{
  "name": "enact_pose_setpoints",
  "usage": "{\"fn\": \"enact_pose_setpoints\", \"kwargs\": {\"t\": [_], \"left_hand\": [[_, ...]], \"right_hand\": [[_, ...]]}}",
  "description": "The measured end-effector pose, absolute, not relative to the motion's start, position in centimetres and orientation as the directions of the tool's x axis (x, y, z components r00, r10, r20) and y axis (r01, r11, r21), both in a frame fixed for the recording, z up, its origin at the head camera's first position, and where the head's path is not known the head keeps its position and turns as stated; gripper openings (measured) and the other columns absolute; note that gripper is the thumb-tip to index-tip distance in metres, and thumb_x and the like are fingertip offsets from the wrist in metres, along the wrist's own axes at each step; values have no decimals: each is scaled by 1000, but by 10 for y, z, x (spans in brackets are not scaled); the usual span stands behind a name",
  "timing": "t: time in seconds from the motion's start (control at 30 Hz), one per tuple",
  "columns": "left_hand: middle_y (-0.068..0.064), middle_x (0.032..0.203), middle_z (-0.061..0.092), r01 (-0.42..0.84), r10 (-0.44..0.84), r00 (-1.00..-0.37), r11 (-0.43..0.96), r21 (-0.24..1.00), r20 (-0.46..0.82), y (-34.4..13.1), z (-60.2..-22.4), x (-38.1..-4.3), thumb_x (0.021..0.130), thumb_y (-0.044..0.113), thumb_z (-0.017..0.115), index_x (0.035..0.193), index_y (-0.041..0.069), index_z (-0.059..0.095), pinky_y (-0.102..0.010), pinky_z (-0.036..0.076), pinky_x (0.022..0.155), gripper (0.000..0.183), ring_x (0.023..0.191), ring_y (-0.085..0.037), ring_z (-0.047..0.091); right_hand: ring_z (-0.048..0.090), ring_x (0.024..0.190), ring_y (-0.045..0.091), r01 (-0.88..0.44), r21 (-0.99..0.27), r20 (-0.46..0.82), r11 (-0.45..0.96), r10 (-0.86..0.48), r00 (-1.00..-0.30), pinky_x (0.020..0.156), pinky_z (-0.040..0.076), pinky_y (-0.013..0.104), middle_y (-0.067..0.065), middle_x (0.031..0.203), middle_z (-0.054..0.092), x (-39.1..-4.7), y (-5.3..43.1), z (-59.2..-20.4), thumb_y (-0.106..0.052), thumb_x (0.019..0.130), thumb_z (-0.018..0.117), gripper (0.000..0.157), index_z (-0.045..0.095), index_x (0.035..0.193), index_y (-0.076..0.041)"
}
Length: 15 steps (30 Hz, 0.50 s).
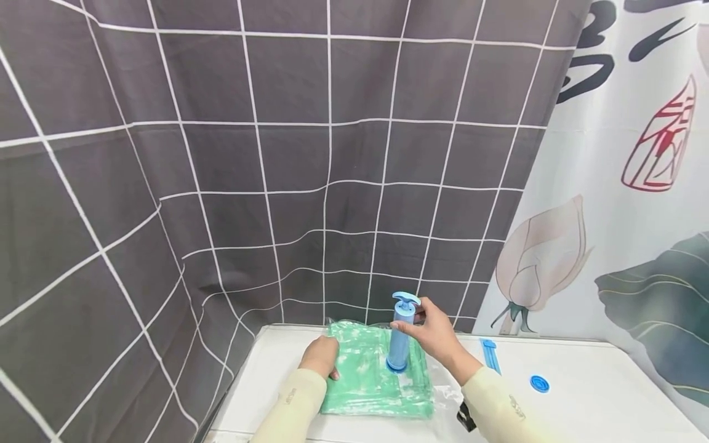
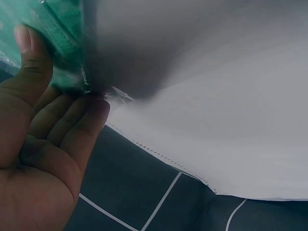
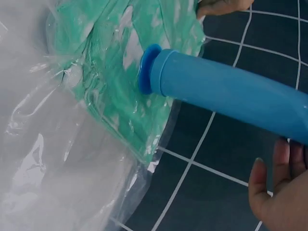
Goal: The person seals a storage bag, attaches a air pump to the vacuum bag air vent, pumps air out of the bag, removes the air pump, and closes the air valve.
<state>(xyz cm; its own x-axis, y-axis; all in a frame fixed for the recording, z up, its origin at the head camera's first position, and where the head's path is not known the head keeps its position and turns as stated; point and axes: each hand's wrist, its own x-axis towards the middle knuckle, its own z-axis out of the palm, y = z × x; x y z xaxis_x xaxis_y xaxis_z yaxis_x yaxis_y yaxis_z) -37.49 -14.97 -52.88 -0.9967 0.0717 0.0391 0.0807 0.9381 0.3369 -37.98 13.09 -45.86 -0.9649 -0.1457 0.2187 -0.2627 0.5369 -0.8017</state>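
A light blue hand pump point(image 1: 399, 344) with a T-shaped handle stands nearly upright on a clear plastic vacuum bag point(image 3: 30, 159). Folded green cloth point(image 1: 354, 375) fills the bag. My right hand point(image 1: 437, 335) holds the pump's barrel just below the handle, the thumb across its near side. In the right wrist view the pump's wide blue base point(image 3: 149, 70) presses on the bag, and some fingers point(image 3: 258, 180) show beside the barrel. My left hand point(image 1: 321, 357) rests at the bag's left edge. In the left wrist view its thumb and fingers point(image 2: 94, 115) are apart, touching that edge.
On the white table point(image 1: 587, 381), right of the bag, lie a blue clip-like strip point(image 1: 490, 355) and a round blue cap point(image 1: 540, 384). A small black object point(image 1: 466, 418) sits partly behind the right sleeve. A dark checked curtain point(image 1: 354, 154) hangs behind the table.
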Motion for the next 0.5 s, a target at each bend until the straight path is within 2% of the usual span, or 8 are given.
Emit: {"fn": "enact_pose_setpoints", "kwargs": {"t": [0.1,0.17,0.3,0.4,0.5], "left_hand": [[-21,87,80,88,81,-996,938,335,36,-149,-529,-376,60,14,97,100,-6,80,-41,70,81,48,71,-22,66],[-20,90,82,108,95,-994,943,316,55,-153,-539,-383,60,18,98,102,-5,80,-40,71,83,51,73,-22,68],[-20,89,80,86,75,-996,940,329,44,-152,-536,-382,63,15,98,103,-5,79,-37,69,75,48,71,-21,68],[-20,84,77,51,49,-999,934,354,15,-146,-524,-373,64,10,96,101,-7,78,-36,68,71,44,68,-22,66],[-20,84,77,50,45,-999,938,342,24,-145,-525,-371,63,11,96,102,-7,79,-38,69,76,45,70,-22,66]], "right_hand": [[76,120,30,-259,-834,192,487,-184,-964,93,67,39,16,129,76,-382,136,-460,-27,102,88,47,65,135,-2],[75,131,38,-268,-864,177,427,-240,-954,104,68,48,21,138,75,-384,140,-461,-22,105,84,49,64,144,1],[61,151,53,-277,-903,156,329,-350,-924,121,58,63,32,163,61,-389,147,-464,-16,110,75,69,44,167,6],[56,155,53,-257,-911,135,324,-355,-925,124,56,63,33,172,50,-388,146,-468,-16,108,77,86,28,175,4],[62,149,48,-263,-887,156,380,-289,-944,118,61,58,31,167,53,-385,140,-469,-22,102,86,93,31,173,2]]}}
